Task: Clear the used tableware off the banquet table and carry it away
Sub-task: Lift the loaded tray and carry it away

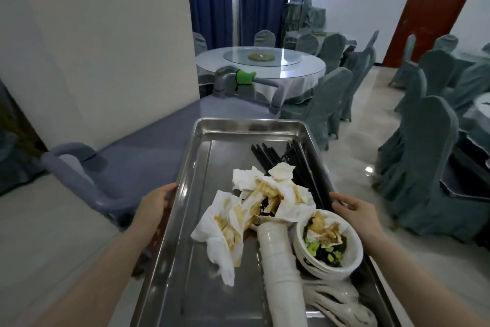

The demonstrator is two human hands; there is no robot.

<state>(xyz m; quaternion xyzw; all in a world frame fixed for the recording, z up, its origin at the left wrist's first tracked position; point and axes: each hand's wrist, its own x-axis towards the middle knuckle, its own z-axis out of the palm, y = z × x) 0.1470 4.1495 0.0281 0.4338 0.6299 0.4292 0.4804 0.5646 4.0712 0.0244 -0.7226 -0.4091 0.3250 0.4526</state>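
I carry a long steel tray (201, 157) in front of me. My left hand (156, 200) grips its left rim and my right hand (351, 206) grips its right rim. On the tray lie stained white napkins (225, 226), a toppled stack of white cups (281, 268), stacked white bowls (331, 244) with food scraps, several black chopsticks (273, 154) and white plastic spoons (342, 302). The tray's far end hangs over the grey top of a service cart (148, 146).
The cart has grey handles at its near end (79, 180) and far end (265, 82), the far one with a green cloth (245, 77). Beyond stands a round banquet table (305, 66) with a glass turntable. Covered chairs (424, 162) line the right. A white wall (106, 35) rises at left.
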